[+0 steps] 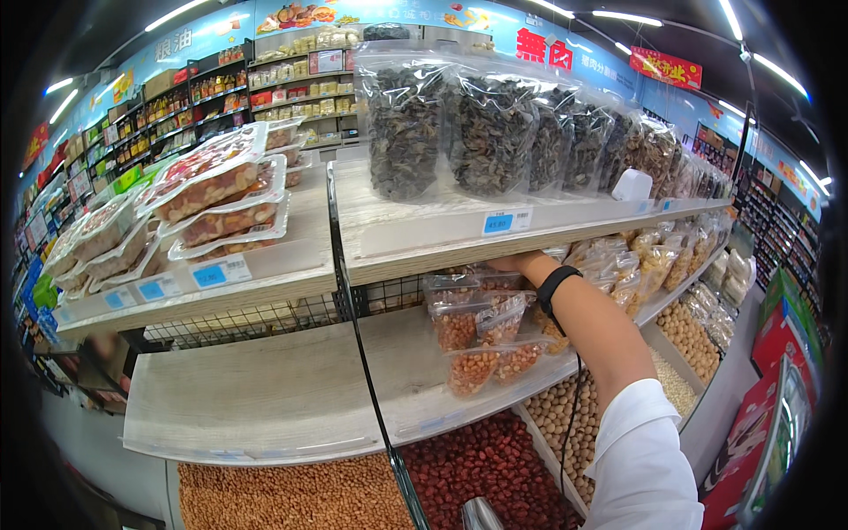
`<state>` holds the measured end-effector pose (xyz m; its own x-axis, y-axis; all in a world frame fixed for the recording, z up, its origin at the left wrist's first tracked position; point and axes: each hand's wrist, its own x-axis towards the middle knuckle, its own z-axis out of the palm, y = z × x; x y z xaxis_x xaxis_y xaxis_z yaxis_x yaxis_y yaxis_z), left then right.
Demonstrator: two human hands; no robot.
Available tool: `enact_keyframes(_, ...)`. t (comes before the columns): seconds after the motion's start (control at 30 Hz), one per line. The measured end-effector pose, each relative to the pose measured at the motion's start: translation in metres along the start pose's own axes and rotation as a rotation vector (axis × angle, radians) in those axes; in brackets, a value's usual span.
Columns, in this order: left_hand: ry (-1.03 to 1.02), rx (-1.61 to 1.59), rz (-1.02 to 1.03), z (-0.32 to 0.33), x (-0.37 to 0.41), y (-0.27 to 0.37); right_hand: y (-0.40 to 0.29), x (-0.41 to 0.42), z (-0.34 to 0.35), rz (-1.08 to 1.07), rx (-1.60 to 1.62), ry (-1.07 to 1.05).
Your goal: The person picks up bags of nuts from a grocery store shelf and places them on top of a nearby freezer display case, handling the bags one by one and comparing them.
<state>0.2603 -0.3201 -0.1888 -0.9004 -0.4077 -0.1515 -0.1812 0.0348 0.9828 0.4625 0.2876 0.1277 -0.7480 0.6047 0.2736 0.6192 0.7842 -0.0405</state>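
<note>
My right hand [513, 262], with a black band on the wrist, reaches in under the upper shelf; its fingers are hidden by the shelf edge, so what it touches cannot be told. Just below it, clear zip bags of reddish nuts [474, 371] stand and lean in rows on the lower shelf [265, 391]. Bags of yellowish dried food [652, 265] line that shelf further right. My left hand is out of view.
Clear bags of dark dried fungus [405, 132] stand on the upper shelf [424, 222]. Stacked nut trays [218, 192] lie at its left. A thin dark divider [361, 338] crosses the shelves. Below are bins of red dates [464, 457], walnuts [563, 411] and a metal scoop [480, 513].
</note>
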Motion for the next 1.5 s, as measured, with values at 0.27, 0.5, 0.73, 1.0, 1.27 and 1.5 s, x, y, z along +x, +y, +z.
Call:
enact_keyframes(0.27, 0.012, 0.031, 0.034, 0.018, -0.002, 0.005, 0.022, 0.001, 0.024, -0.062, -0.028, 0.165)
enact_keyframes(0.5, 0.039, 0.055, 0.048, 0.013, -0.003, 0.007, 0.012, 0.007, 0.02, -0.156, -0.024, 0.128)
enact_keyframes(0.73, 0.045, 0.06, 0.047, 0.011, -0.005, 0.009, 0.024, 0.011, 0.035, -0.084, -0.13, 0.169)
enact_keyframes(1.0, 0.069, 0.063, 0.048, 0.003, -0.002, 0.01, 0.006, 0.007, 0.025, -0.1, -0.003, 0.13)
enact_keyframes(1.27, 0.104, 0.075, 0.045, -0.009, -0.001, 0.009, -0.034, 0.012, 0.006, -0.128, 0.231, -0.022)
enact_keyframes(1.5, 0.115, 0.069, 0.056, -0.016, -0.003, 0.011, -0.083, 0.004, -0.021, -0.282, 0.082, -0.107)
